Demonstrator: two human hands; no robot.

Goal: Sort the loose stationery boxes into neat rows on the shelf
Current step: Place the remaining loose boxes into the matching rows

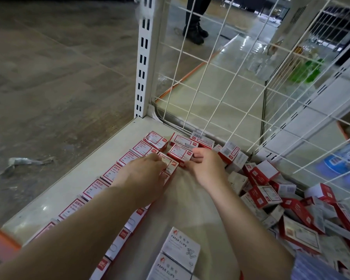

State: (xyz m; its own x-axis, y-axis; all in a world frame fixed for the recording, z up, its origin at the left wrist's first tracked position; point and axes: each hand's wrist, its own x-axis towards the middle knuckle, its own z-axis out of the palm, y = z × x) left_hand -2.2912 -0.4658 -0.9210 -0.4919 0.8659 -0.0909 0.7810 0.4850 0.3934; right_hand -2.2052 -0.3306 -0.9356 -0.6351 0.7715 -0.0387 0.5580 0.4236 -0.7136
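In the middle of the frame both hands are placed on small red-and-white cardboard boxes lying on the pale cream metal shelf (49,203). The left hand (143,172) is laid flat over the second row, and its fingertips (160,161) are pressed on the top of one red-and-white box (169,165), which lies directly under and just beyond them; the fingers are held together and only slightly bent. The right hand (205,165) is seen just to the right, with its thumb and fingers curled round the right end of another red-and-white box (180,154), so this box is pinched and lies to the upper left of the fingers, touching the first box.

Along the left edge of the shelf a neat row of red-and-white boxes (109,174) is arranged, running from the centre to the lower left; about nine can be counted before the arm hides the rest. Behind the hands four more boxes are seen lying loosely near the white wire grid panel (200,81). At the right of the frame a disordered heap of the same boxes (271,199) is piled; it cannot be counted exactly, but more than fifteen are visible. At the bottom centre two white boxes printed "PAPER CLIPS" (181,246) are placed one against the other.
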